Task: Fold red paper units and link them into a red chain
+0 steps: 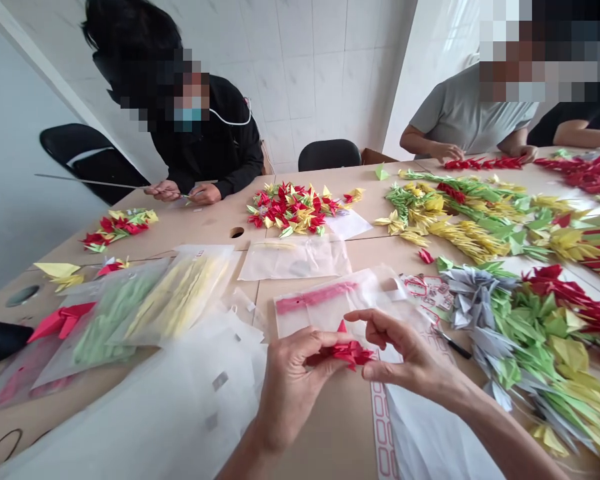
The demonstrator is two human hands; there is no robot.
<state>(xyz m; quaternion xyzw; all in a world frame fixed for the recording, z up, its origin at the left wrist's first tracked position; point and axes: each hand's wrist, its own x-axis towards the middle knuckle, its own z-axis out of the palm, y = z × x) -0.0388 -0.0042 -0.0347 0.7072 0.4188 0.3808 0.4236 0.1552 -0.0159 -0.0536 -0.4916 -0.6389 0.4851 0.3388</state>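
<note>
My left hand [290, 383] and my right hand [410, 357] meet low in the middle of the view over the wooden table [340, 427]. Both pinch a small red folded paper piece [351, 352] between thumb and fingers. Just beyond it lies a clear plastic bag with a red strip [316, 298]. Several translucent bags [145, 393] lie under my left forearm.
Bags of green and yellow paper pieces [150, 300] lie at left. Heaps of green, grey, yellow and red folded paper [525, 327] fill the right. A red-yellow pile [293, 208] sits mid-table. A person in black [205, 143] holds a thin rod; other people sit at the far right.
</note>
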